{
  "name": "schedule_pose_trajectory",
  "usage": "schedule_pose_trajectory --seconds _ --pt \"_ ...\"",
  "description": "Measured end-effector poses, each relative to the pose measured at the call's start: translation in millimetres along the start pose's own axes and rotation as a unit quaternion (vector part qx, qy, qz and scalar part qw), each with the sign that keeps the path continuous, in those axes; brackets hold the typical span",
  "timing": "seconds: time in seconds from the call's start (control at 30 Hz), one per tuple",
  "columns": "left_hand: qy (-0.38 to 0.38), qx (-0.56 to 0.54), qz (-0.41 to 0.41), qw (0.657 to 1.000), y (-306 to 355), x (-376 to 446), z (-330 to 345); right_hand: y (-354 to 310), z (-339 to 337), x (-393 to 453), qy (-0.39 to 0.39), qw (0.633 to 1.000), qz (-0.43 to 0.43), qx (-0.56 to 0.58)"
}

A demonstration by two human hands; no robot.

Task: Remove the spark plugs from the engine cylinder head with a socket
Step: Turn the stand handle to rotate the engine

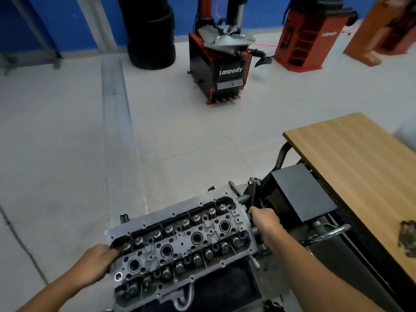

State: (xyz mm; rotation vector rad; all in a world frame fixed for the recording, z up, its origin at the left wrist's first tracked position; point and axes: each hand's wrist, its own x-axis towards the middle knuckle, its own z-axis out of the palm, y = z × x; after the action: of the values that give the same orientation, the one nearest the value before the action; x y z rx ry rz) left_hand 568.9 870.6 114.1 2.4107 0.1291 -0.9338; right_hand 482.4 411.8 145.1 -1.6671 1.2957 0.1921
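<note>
The grey engine cylinder head (180, 242) lies at the bottom centre, mounted on a stand, with several round spark plug wells in a row along its middle. My left hand (99, 263) grips the head's left end, fingers curled over its edge. My right hand (265, 220) holds the head's right end, where shafts of the stand's dark bracket (253, 192) meet it. No socket or wrench shows in view.
A wooden table (351, 158) stands to the right with a dark lump (408, 237) on it and a black box (301, 192) below its edge. Across the grey floor stand a red-black tyre changer (222, 70), stacked tyres (150, 32) and a red machine (308, 39).
</note>
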Motion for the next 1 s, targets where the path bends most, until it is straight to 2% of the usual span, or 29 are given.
schedule_pose_trajectory --seconds 0.13,0.27,0.4,0.63,0.77,1.0 --pt "-0.007 -0.004 0.002 1.0 17.5 -13.2 5.9 7.6 -20.7 -6.2 0.014 1.0 0.002 -0.005" --pt "-0.019 0.003 0.037 0.999 61.9 -29.3 24.2 3.2 -74.3 -5.0 0.042 0.999 -0.006 0.015" --pt "-0.025 0.031 0.101 0.994 147.4 -40.9 39.9 8.1 -151.9 5.0 0.049 0.997 -0.012 0.055" --pt "-0.035 0.071 0.173 0.982 311.8 -40.1 110.8 50.8 -296.1 54.3 0.127 0.977 0.011 0.171" --pt "-0.057 0.064 0.162 0.983 401.7 -44.0 177.5 70.5 -379.4 112.7 0.128 0.968 0.028 0.214" --pt "-0.06 0.045 0.107 0.991 540.4 -54.5 283.1 82.1 -512.7 230.4 0.102 0.974 0.032 0.199"
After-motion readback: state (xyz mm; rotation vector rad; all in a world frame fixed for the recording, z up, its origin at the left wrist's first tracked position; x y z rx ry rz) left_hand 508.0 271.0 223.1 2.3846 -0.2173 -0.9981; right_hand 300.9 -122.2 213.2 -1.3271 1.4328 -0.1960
